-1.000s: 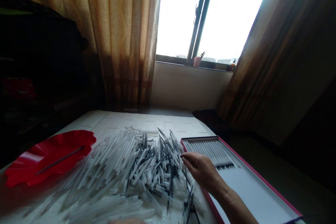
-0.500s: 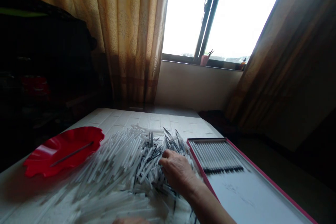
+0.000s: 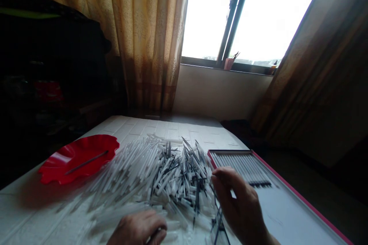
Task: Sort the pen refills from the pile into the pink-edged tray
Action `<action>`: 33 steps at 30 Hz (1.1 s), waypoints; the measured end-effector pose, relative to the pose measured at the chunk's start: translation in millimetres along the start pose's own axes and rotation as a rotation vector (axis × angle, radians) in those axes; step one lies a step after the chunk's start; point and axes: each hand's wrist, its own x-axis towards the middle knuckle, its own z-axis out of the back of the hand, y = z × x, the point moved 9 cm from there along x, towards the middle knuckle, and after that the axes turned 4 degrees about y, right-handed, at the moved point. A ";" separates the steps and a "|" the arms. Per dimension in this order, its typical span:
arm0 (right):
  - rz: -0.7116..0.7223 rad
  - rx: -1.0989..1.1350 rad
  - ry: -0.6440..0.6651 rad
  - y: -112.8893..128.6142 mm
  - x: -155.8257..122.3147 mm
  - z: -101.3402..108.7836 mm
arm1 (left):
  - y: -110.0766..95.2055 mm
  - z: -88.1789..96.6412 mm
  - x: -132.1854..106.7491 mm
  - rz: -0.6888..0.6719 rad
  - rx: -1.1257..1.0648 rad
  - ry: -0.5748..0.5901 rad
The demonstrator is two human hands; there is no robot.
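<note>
My right hand (image 3: 240,203) hovers at the left rim of the shallow box (image 3: 296,188), thumb and fingertips pinched together; anything between them is too small or hidden to name. My left hand (image 3: 138,227) is low at the front, fingers curled, beside some clear plastic tubes (image 3: 122,214); what it grips, if anything, is hidden. Between and beyond the hands lies a heap of clear, pen-like tubes (image 3: 135,160). Thin dark pointed sticks (image 3: 188,157) and short pale pieces (image 3: 168,178) are mixed in on its right. Inside the box, pale sticks with dark ends (image 3: 238,166) lie in a row.
A red wavy-edged plate (image 3: 57,160) stands at the left with one thin dark stick (image 3: 86,162) in it. Everything rests on a white brick-patterned table (image 3: 120,128). Behind are a curtain (image 3: 146,38) and a window with a pink cup (image 3: 229,63) on its sill.
My right hand has lifted off the heap and moved right, to the box's edge. My left hand has come further into view from the bottom. The camera view has shifted slightly.
</note>
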 end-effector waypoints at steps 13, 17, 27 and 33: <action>-0.507 0.364 -0.025 -66.2 -55.2 -18.6 | 9.0 39.7 15.2 0.139 0.212 -0.018; -0.409 0.246 0.028 -63.3 -52.4 -14.7 | 2.7 44.2 21.4 0.132 0.257 0.005; -0.177 0.053 0.138 -41.3 -42.7 -14.3 | -26.2 30.5 40.6 0.134 0.383 0.330; -0.138 0.071 0.126 -35.9 -41.6 -13.9 | -58.2 -0.1 76.7 -0.111 0.519 0.343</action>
